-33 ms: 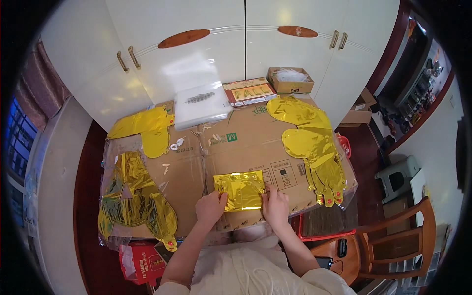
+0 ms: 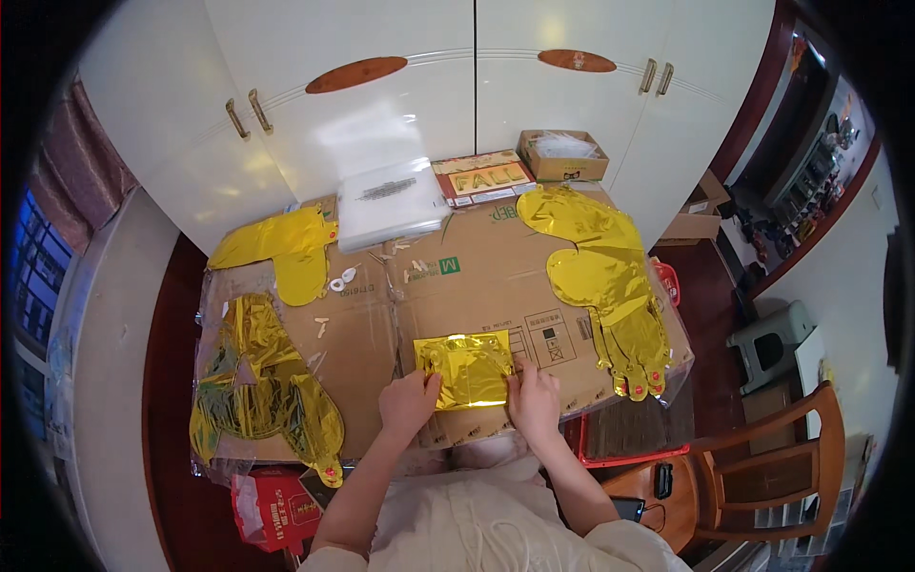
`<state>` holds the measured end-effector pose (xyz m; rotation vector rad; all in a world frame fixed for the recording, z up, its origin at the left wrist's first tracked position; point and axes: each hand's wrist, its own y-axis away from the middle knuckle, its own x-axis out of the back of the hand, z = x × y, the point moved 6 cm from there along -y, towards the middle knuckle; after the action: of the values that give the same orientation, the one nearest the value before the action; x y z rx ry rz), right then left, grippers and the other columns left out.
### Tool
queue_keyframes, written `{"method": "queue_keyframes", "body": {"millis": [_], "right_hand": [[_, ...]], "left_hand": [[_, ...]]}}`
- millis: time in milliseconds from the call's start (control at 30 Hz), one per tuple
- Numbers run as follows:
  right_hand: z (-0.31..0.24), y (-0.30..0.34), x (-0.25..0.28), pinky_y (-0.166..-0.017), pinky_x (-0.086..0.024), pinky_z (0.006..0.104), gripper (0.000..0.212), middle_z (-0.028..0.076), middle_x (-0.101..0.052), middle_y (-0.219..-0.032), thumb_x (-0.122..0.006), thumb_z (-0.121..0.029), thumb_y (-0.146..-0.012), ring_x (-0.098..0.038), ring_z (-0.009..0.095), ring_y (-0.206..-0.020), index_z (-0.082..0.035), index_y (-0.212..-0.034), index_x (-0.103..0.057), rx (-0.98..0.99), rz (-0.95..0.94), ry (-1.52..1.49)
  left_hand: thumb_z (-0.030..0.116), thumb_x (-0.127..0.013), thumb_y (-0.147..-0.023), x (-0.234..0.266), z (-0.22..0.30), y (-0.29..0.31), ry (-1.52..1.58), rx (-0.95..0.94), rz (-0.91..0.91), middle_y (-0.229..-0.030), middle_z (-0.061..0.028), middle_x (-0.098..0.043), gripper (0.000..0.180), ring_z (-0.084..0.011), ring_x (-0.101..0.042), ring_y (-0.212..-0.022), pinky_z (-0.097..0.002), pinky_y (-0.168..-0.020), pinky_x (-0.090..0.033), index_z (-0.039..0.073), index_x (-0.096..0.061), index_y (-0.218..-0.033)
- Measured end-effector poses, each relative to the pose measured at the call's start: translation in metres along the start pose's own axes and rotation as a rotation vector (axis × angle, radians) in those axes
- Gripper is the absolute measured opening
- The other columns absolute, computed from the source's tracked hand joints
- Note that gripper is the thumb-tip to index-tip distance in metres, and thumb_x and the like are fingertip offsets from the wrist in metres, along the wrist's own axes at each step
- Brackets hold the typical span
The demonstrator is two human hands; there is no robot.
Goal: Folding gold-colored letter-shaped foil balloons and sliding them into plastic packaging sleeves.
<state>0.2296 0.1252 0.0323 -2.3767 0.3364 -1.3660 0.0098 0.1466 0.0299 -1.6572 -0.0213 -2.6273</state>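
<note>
Left hand (image 2: 408, 400): fingers curled, pinching the left edge of the gold foil sheet (image 2: 465, 372). Right hand (image 2: 534, 398): same pinch on the right edge, so 1 sheet held by 2 hands. Fingertips under the foil are hidden, and glare makes its layers hard to count. Sheet sits flat or nearly so at the near edge of the cardboard-covered desk (image 2: 467, 296), between the hands; the desk under the cardboard is mostly hidden. White rings (image 2: 336, 285) left of centre: 2, touching or nearly; the small pale scraps around them are too small to identify. Other foil on the desk: 1 upper-left gold piece (image 2: 303, 272), 1 lower-left crumpled gold piece (image 2: 262, 381) tangled with clear film, and a right-hand gold pile (image 2: 610, 276); shapes overlap there, can't count them, but 3 red-marked tips show at its near end. Far edge: 1 stack of clear sleeves (image 2: 391, 214), sheet count unreadable; 1 printed flat box (image 2: 481, 178); 1 small carton (image 2: 562, 170) of thin white pieces, too jumbled to count. Off the desk: 1 wooden chair (image 2: 827, 429) at right, 1 red bag (image 2: 276, 510) lower left, partly hidden under the desk edge.
</note>
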Motion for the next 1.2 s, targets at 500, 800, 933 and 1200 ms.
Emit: {"method": "queue_keyframes", "body": {"millis": [500, 800, 933, 1200], "right_hand": [[0.006, -0.01, 0.012, -0.089, -0.042, 0.0414, 0.052, 0.013, -0.063, -0.094, -0.07, -0.023, -0.083, -0.057, 0.03, -0.093, -0.003, -0.128, -0.052, -0.087, -0.208, -0.396], [0.006, -0.011, -0.002, -0.076, -0.041, 0.0427, 0.048, 0.01, -0.063, -0.081, -0.07, -0.021, -0.083, -0.059, 0.03, -0.082, -0.005, -0.125, -0.053, -0.058, -0.17, -0.141], [0.007, -0.008, -0.007, -0.076, -0.04, 0.0418, 0.039, 0.006, -0.062, -0.078, -0.068, -0.018, -0.085, -0.059, 0.028, -0.08, -0.008, -0.121, -0.056, -0.013, -0.117, -0.04], [0.003, -0.007, -0.004, -0.076, -0.041, 0.0416, 0.036, 0.009, -0.063, -0.083, -0.069, -0.018, -0.084, -0.058, 0.028, -0.084, -0.007, -0.116, -0.058, 0.028, -0.107, -0.036]], "left_hand": [[0.045, -0.045, -0.097, -0.001, -0.004, -0.001, 0.056, 0.018, -0.193, -0.08, -0.0227, -0.068, 0.052, -0.0403, -0.068, -0.079, -0.0515, -0.072, -0.053, 0.002, -0.071, -0.083], [0.042, -0.05, -0.094, 0.002, 0.002, -0.005, 0.001, 0.021, -0.166, -0.078, -0.0225, -0.068, 0.046, -0.041, -0.067, -0.077, -0.0518, -0.071, -0.053, 0.002, -0.069, -0.081], [0.04, -0.055, -0.092, 0.004, -0.002, -0.006, 0.041, 0.05, -0.105, -0.077, -0.0219, -0.067, 0.039, -0.0407, -0.067, -0.076, -0.0518, -0.069, -0.052, 0.003, -0.066, -0.085], [0.039, -0.058, -0.091, -0.003, -0.005, -0.005, 0.001, 0.023, -0.056, -0.074, -0.021, -0.067, 0.036, -0.0399, -0.067, -0.072, -0.0514, -0.066, -0.053, 0.004, -0.064, -0.086]]}}
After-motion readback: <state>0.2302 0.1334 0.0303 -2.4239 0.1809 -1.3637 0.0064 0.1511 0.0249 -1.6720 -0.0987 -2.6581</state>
